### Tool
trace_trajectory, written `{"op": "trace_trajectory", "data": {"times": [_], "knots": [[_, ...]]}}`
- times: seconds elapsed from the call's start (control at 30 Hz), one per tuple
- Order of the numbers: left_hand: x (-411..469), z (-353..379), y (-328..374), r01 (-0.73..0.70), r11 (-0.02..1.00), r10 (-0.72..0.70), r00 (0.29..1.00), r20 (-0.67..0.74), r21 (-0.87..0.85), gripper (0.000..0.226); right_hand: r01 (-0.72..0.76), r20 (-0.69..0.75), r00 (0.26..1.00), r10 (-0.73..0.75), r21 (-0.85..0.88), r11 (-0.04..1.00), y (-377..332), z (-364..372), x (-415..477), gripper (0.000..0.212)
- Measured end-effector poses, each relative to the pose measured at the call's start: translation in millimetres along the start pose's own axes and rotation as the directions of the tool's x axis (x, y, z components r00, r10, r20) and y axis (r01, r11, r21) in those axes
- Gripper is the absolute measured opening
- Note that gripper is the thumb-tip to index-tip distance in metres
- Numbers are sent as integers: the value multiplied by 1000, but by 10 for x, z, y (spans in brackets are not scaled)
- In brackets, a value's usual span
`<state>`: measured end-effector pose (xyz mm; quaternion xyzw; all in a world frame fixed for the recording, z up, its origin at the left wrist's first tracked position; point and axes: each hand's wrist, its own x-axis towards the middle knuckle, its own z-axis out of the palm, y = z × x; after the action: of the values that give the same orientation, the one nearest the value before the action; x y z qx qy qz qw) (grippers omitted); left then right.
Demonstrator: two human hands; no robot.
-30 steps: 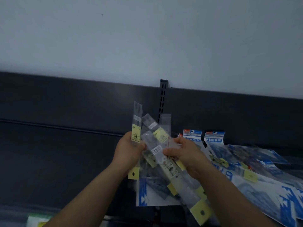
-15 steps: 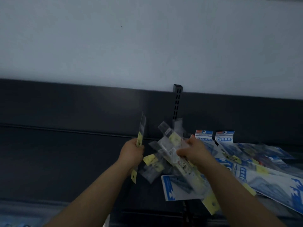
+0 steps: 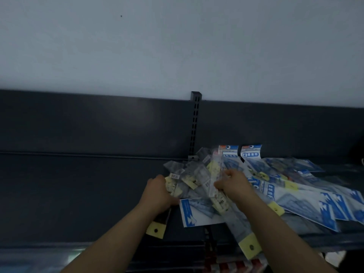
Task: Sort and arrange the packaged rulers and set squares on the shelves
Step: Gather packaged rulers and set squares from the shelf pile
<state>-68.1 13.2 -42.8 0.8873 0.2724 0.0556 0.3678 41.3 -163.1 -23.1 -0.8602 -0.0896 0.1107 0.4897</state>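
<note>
My left hand (image 3: 159,191) grips one clear packaged ruler (image 3: 156,229) whose yellow tag hangs below my wrist. My right hand (image 3: 233,183) is closed on a bunch of clear ruler packs with yellow tags (image 3: 212,174), lowered onto the dark shelf. One long ruler pack (image 3: 249,246) sticks out under my right forearm past the shelf front. Blue-and-white set square packs (image 3: 307,201) lie in a loose heap to the right, and one (image 3: 194,213) lies under the rulers.
The dark shelf (image 3: 78,194) stretches bare to the left of my hands. A slotted upright (image 3: 195,123) rises at the back panel. Two blue header cards (image 3: 251,152) stand against the back. A white wall fills the top. More goods show dimly on the shelf below (image 3: 232,266).
Both hands have come down from chest height to the shelf. The fanned ruler packs now rest on the pile, and the left hand's single ruler has dropped lower.
</note>
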Motion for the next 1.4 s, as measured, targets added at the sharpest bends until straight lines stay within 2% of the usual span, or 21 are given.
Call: {"op": "trace_trajectory", "data": {"times": [0.13, 0.23, 0.37, 0.47, 0.57, 0.63, 0.77, 0.9, 1.03, 1.2, 1.4], "knots": [[13, -145, -9, 17, 1000, -17, 999, -40, 22, 36, 18, -64, 998, -15, 52, 998, -7, -124, 27, 18], [9, -287, -24, 48, 999, -46, 996, -82, 22, 30, 37, -101, 994, -27, 94, 995, -8, -163, 55, 18], [-10, -535, -100, 136, 991, -136, 990, -35, 4, 28, 56, -61, 997, -48, 139, 989, -61, -82, 21, 23], [-61, -704, -210, 179, 980, -180, 984, -2, -88, 33, 75, -15, 997, -74, 171, 982, -124, 57, -30, 25], [-154, -856, -332, 176, 961, -190, 981, -47, -213, 28, 76, 21, 996, -82, 205, 976, -198, 240, -100, 24], [-224, -963, -415, 174, 918, -208, 977, -57, -357, 23, 81, 44, 995, -93, 222, 972, -260, 384, -158, 26], [-432, -1136, -554, 181, 753, -251, 968, -22, -632, 7, 97, 111, 986, -126, 240, 966, -485, 767, -345, 27], [-609, -1249, -812, 139, 636, -249, 968, -31, -759, 12, 96, 187, 969, -164, 328, 940, -763, 1230, -587, 19], [-708, -1418, -1169, 111, 553, -325, 941, -92, -826, 10, 99, 239, 949, -206, 395, 913, -1002, 1710, -825, 20], [-832, -1712, -1591, 93, 568, -354, 925, -141, -817, 17, 60, 342, 913, -221, 424, 904, -1306, 2295, -1038, 21], [-896, -2091, -2037, 42, 600, -402, 879, -255, -799, 16, 48, 453, 854, -257, 423, 905, -1653, 2988, -1108, 20]]}}
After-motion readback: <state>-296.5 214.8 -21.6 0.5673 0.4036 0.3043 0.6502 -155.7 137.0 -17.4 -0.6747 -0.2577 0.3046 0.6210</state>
